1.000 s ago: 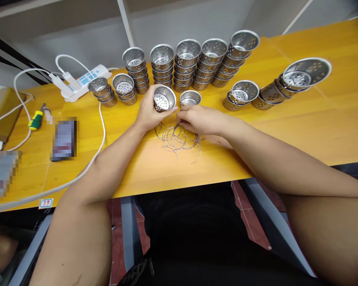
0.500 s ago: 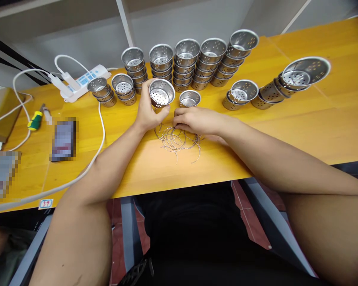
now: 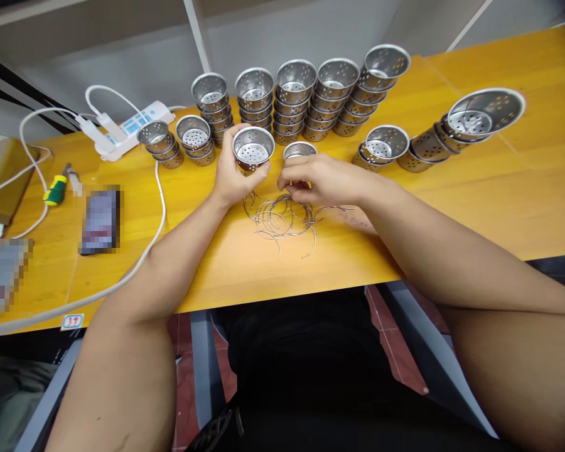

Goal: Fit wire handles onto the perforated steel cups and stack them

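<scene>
My left hand [image 3: 233, 166] is closed around a perforated metal cup [image 3: 253, 145], its open mouth tilted toward me. The fingers wrap the far left side and the thumb presses the near side. My right hand [image 3: 311, 179] hovers just over a tangle of thin curved wires [image 3: 282, 216] on the table, its thumb and fingers pinched together. What sits in that pinch, if anything, is too small to make out. Right behind the right hand stands another small perforated cup [image 3: 300, 150], its lower part covered by the fingers.
Several stacks of perforated cups [image 3: 295, 85] line the back of the table [image 3: 480, 213]. Shorter stacks lean at the right, one a leaning stack [image 3: 424, 150]. To the left lie a power strip [image 3: 134, 129] with a white cable, a screwdriver [image 3: 55, 190] and a phone [image 3: 100, 221].
My right hand has risen off the wires and shifted slightly right and back, uncovering more of the tangle. The left hand with its cup has barely moved.
</scene>
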A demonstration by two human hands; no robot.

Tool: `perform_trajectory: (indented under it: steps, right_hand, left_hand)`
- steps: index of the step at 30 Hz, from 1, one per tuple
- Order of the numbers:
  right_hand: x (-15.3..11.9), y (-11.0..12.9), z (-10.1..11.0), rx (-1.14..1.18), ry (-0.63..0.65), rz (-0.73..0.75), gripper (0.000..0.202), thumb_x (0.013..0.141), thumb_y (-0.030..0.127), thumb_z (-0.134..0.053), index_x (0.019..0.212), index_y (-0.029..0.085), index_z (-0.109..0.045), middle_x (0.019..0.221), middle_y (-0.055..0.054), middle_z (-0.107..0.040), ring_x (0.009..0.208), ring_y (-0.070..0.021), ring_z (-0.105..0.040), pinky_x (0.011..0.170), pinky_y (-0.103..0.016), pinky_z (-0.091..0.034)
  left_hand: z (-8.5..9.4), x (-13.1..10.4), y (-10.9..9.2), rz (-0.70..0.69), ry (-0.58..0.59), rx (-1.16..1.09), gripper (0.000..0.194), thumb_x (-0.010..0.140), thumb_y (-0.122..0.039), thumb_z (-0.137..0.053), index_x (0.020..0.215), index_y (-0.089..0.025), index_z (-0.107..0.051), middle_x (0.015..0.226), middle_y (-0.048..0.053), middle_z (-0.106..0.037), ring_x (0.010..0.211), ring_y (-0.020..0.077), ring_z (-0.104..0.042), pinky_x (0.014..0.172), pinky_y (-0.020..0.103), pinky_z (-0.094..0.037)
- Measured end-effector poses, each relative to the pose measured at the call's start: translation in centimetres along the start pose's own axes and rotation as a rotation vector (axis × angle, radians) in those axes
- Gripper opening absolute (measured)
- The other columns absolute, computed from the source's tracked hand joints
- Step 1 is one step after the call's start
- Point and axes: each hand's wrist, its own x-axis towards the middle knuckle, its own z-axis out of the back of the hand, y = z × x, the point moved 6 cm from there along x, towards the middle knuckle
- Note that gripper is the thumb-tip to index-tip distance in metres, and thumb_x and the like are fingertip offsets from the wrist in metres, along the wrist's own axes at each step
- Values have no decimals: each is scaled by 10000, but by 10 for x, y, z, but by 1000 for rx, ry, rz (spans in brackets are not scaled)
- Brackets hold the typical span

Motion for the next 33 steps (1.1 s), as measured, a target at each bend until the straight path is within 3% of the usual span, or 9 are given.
perform_trajectory:
  steps: [3, 6, 10, 15, 23, 28, 33]
  right_hand:
    - [-1, -2, 8, 50, -68, -1, 124, 1078, 142, -717, 1137, 231, -779, 1082, -58, -777, 912, -214, -664, 905, -367, -516]
    - [-3, -11, 14, 97, -177, -69, 71, 1172, 306, -749, 1193, 246, -781, 1089, -73, -799, 888, -228, -676, 888, -393, -563]
    - [-7, -21, 18, 202, -327, -186, 341, 1235, 621, -771, 1303, 287, -768, 1032, -65, -788, 865, -248, -690, 845, -417, -619]
    - [-6, -25, 17, 390, -465, -240, 565, 1172, 862, -792, 1240, 302, -784, 999, -64, -752, 860, -260, -720, 801, -429, -662]
    - [0, -27, 10, 437, -540, -288, 570, 1113, 876, -869, 1172, 315, -785, 967, -61, -787, 753, -247, -686, 716, -440, -636]
    - [2, -20, 6, 255, -530, -301, 586, 1172, 866, -800, 1180, 280, -798, 909, -43, -723, 771, -232, -661, 778, -419, -611]
    - [2, -26, -1, 210, -535, -339, 542, 1220, 813, -754, 1233, 274, -800, 920, -48, -723, 803, -254, -690, 853, -457, -658]
  left_hand:
    - [1, -1, 1, -10, -11, -17, 1055, 988, -1023, -813, 1702, -315, -492, 1590, 146, -731, 1488, 383, -805, 1376, 605, -637]
    - [0, -2, 4, -6, -7, -33, 1048, 983, -1012, -838, 1691, -312, -509, 1571, 142, -741, 1465, 379, -813, 1370, 617, -646]
    - [-1, -3, 2, -25, -6, -35, 1061, 981, -1025, -837, 1693, -319, -490, 1543, 130, -740, 1438, 371, -818, 1367, 630, -637]
    - [-2, -2, -8, -37, -17, -7, 1077, 990, -1066, -790, 1687, -312, -469, 1536, 133, -736, 1415, 359, -826, 1338, 619, -659]
    - [-22, -3, -41, -113, 188, -43, 1079, 1033, -1030, -789, 1777, -345, -411, 1619, 137, -698, 1493, 383, -810, 1375, 656, -651]
    - [-32, -6, -56, -127, 261, -16, 1270, 899, -1062, -920, 1815, -367, -379, 1657, 138, -676, 1520, 413, -810, 1370, 666, -658]
    - [-33, -7, -55, -98, 274, 18, 1354, 818, -1093, -952, 1805, -354, -392, 1678, 156, -682, 1544, 431, -794, 1384, 658, -632]
